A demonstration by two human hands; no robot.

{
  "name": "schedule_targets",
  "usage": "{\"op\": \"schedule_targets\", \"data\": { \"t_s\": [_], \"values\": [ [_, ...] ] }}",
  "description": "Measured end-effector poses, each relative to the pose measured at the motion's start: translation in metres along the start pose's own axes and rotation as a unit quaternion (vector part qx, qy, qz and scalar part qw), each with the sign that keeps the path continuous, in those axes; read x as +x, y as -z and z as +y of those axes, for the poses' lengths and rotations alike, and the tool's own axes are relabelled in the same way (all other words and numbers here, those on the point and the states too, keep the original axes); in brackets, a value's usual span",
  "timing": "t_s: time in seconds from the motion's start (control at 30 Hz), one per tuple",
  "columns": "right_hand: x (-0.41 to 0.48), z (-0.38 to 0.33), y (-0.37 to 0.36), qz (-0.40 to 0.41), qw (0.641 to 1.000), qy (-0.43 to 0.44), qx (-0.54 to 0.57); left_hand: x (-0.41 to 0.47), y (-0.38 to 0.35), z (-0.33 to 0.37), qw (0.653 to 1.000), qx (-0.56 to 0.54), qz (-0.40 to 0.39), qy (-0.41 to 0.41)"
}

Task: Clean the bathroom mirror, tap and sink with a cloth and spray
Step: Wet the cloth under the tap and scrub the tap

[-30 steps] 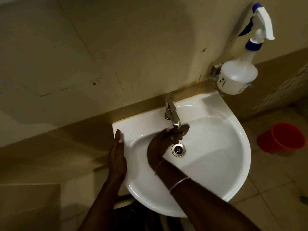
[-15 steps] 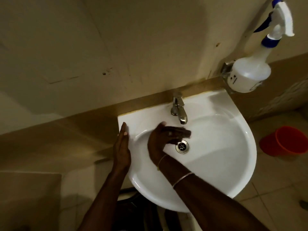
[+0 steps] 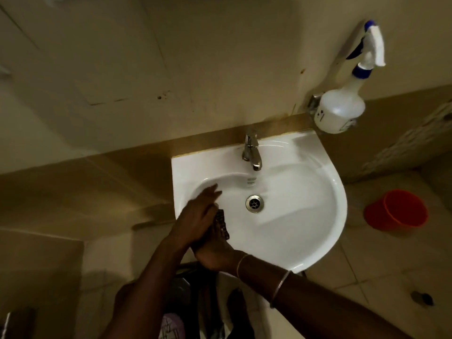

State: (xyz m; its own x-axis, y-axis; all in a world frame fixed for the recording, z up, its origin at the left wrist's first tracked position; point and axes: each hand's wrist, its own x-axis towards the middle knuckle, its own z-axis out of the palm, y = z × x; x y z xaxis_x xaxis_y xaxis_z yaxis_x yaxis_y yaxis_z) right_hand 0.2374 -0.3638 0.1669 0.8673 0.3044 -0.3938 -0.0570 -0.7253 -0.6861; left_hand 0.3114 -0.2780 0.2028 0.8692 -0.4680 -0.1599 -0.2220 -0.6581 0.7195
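Both hands are pressed together low left in the basin, the left hand (image 3: pixel 195 216) laid over the right hand (image 3: pixel 215 253), with a dark cloth (image 3: pixel 221 225) squeezed between them. The person seems to be wringing or rinsing it in the white sink (image 3: pixel 305 216) below the tap (image 3: pixel 252 155). Next likely comes wiping. The spray bottle (image 3: pixel 340 111), upper right, carries illegible markings.

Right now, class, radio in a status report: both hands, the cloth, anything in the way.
Left hand over right hand, pressing dark cloth between them at sink front-left. Tap untouched. Spray bottle parked on wall. Nothing blocking.
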Motion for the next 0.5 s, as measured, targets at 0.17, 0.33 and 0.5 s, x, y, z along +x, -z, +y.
{"op": "schedule_targets", "data": {
  "t_s": [0.17,0.33,0.5],
  "values": [
    [-0.037,0.036,0.003,-0.020,0.992,0.076,-0.095,-0.020,-0.029,0.019,0.967,0.153,-0.181,0.096],
    [-0.091,0.054,0.036,-0.011,0.992,0.114,-0.060,-0.040,-0.065,0.055,0.953,0.178,-0.199,0.139],
    [-0.138,0.092,0.080,-0.065,0.986,0.007,-0.152,-0.035,-0.110,0.099,0.946,0.016,-0.240,0.219]
  ]
}}
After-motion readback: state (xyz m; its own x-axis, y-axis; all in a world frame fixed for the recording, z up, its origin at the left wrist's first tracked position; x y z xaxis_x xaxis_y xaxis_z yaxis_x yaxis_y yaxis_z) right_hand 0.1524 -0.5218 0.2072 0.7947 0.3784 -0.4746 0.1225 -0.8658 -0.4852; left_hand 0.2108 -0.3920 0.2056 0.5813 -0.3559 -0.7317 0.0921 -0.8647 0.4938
